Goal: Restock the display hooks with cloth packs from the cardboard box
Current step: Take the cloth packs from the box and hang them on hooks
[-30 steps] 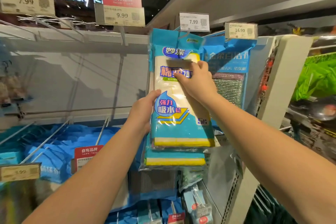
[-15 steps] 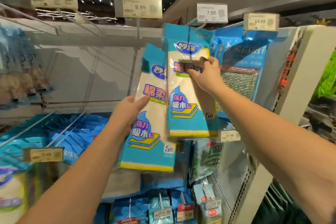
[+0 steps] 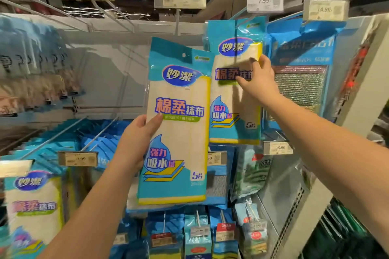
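The left hand [image 3: 134, 143] grasps a flat cloth pack [image 3: 176, 124] by its left edge, thumb across the printed front and the fingers hidden behind, holding it upright in front of the shelving with its bottom over the lower rows of goods. The right hand [image 3: 257, 82] rests on the front of a second cloth pack [image 3: 233, 94], which hangs on the display hook [image 3: 242, 20] under the 7.99 price tag [image 3: 264, 0]; its fingers lie loosely on the film, but whether they pinch the pack or only steady it I cannot tell. The packs look light, soft and bendy, in glossy film that may slip, so a hold by the edge near the middle lets the top flop; taking it nearer the stiffer header, just below the small hang hole [image 3: 183, 55], should give better aim at the hook tip. The room is tight to the right: a metallic scourer pack [image 3: 301, 88] hangs just beside the hung pack, and beyond it stands the shelf upright [image 3: 362, 82]. To the left the back panel [image 3: 109, 73] is bare, with free hooks, so an approach from the near left looks easiest. The cardboard box is not in view.
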